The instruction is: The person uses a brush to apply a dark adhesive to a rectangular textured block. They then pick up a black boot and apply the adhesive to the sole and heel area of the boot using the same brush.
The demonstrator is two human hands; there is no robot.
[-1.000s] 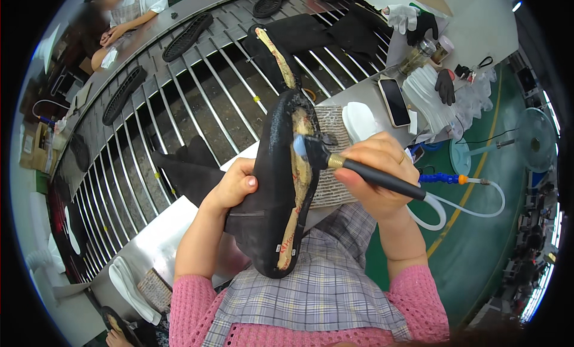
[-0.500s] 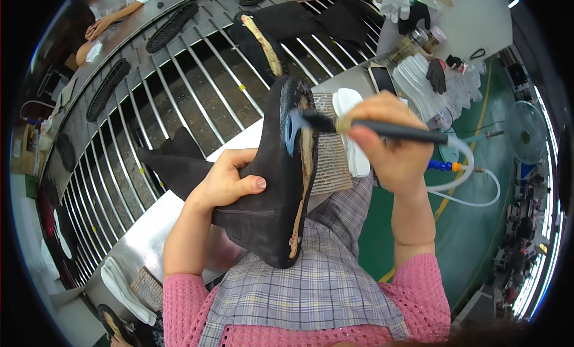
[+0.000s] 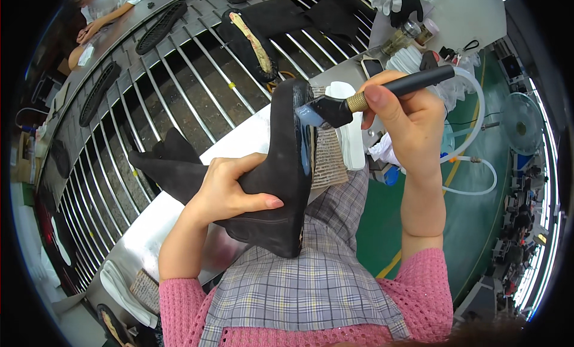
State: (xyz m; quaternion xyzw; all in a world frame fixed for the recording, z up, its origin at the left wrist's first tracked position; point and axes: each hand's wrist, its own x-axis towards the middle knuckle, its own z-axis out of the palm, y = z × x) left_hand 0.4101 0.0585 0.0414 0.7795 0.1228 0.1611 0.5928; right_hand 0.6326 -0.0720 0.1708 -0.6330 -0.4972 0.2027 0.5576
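My left hand (image 3: 230,188) is wrapped round a black suede boot (image 3: 281,167), thumb along its side. The boot lies tilted, toe away from me, its underside turned to the right. In my right hand (image 3: 406,116) is a glue brush (image 3: 400,90) with a black handle, a brass-coloured collar and a clear hose at its rear end. Its bristles, wet with bluish-white glue (image 3: 310,115), touch the edge of the boot's underside near the toe. A bluish-white streak runs along that edge. Most of the underside faces away from view.
Metal rollers (image 3: 197,87) run beyond the boot, with another black boot (image 3: 254,45) and several black soles (image 3: 161,29) there. A ribbed pad (image 3: 329,161) and white pads (image 3: 351,137) lie right of the boot. A phone (image 3: 372,67) and glass jars (image 3: 402,37) stand farther right. A person sits far left.
The boot has rolled so its underside shows less. The brush has swung to a steeper slant, handle end raised, and the bluish-white streak reaches farther toward me.
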